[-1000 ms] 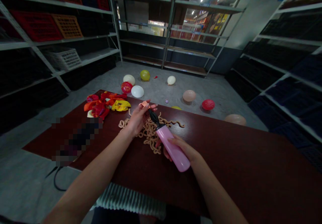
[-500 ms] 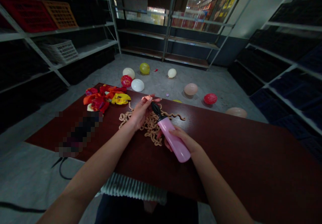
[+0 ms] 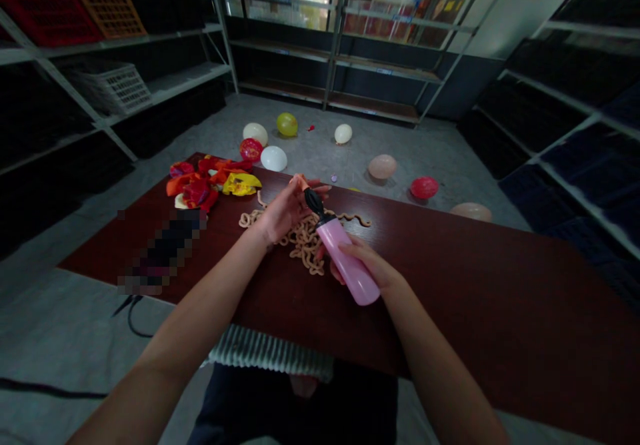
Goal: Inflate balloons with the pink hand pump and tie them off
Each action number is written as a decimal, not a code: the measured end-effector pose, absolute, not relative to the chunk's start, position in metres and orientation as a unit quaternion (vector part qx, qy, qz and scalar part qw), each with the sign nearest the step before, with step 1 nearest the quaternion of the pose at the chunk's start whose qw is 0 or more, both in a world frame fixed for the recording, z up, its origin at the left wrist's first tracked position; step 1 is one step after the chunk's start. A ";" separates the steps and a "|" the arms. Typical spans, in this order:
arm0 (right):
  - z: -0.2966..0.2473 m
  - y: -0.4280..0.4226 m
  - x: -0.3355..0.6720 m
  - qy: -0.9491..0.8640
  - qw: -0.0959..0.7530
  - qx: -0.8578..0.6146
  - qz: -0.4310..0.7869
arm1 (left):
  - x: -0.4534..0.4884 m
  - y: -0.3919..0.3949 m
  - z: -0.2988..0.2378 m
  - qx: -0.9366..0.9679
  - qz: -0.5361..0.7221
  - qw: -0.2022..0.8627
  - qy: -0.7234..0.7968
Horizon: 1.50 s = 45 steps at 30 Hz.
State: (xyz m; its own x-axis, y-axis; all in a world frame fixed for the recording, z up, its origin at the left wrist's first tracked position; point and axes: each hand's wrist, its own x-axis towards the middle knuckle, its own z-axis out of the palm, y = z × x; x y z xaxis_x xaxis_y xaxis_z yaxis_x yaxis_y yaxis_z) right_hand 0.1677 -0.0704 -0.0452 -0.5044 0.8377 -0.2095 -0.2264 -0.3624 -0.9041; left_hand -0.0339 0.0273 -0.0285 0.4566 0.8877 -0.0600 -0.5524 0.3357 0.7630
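Observation:
My right hand (image 3: 367, 266) grips a pink hand pump (image 3: 345, 268) whose black nozzle (image 3: 314, 201) points up and away from me. My left hand (image 3: 286, 209) pinches a small peach balloon (image 3: 299, 181) at the nozzle's tip, fingers closed round its neck. Both hands hover over a heap of beige limp long balloons (image 3: 305, 245) on the dark red table (image 3: 475, 278).
A pile of red, orange and yellow limp balloons (image 3: 210, 181) lies at the table's far left corner. Several inflated balloons (image 3: 274, 158) sit on the grey floor beyond. Metal shelves with crates (image 3: 107, 88) line both sides. A blurred patch (image 3: 160, 251) covers the table's left part.
My left hand has brought the peach balloon closer onto the pump's nozzle. The view has tilted down a little, so everything sits higher in the picture.

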 end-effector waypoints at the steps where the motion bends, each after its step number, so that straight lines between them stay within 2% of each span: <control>1: -0.045 -0.071 0.167 -0.440 0.348 -0.348 0.751 | -0.033 0.026 -0.026 0.323 0.459 0.792 0.240; 6: -0.046 -0.072 0.165 -0.447 0.324 -0.362 0.752 | -0.025 0.022 -0.020 0.243 0.463 0.819 0.236; 13: -0.042 -0.071 0.160 -0.456 0.290 -0.407 0.736 | -0.029 0.027 -0.021 0.238 0.507 0.766 0.315; 21: -0.047 -0.071 0.147 -0.479 0.311 -0.422 0.704 | -0.030 0.029 -0.018 0.163 0.515 0.759 0.362; 25: -0.043 -0.071 0.144 -0.474 0.304 -0.427 0.708 | -0.029 0.028 -0.013 0.107 0.542 0.767 0.325; 32: -0.030 -0.074 0.150 -0.533 0.236 -0.439 0.683 | -0.059 0.039 -0.003 0.014 0.597 0.776 0.205; 37: -0.026 -0.069 0.166 -0.672 0.193 -0.468 0.541 | -0.085 0.049 0.003 0.017 0.653 0.739 0.166; 42: -0.031 -0.063 0.175 -0.785 0.191 -0.538 0.240 | -0.086 0.049 0.003 0.043 0.710 0.684 0.162; 45: -0.032 -0.067 0.174 -0.786 0.154 -0.590 0.104 | -0.077 0.045 0.001 0.049 0.722 0.661 0.197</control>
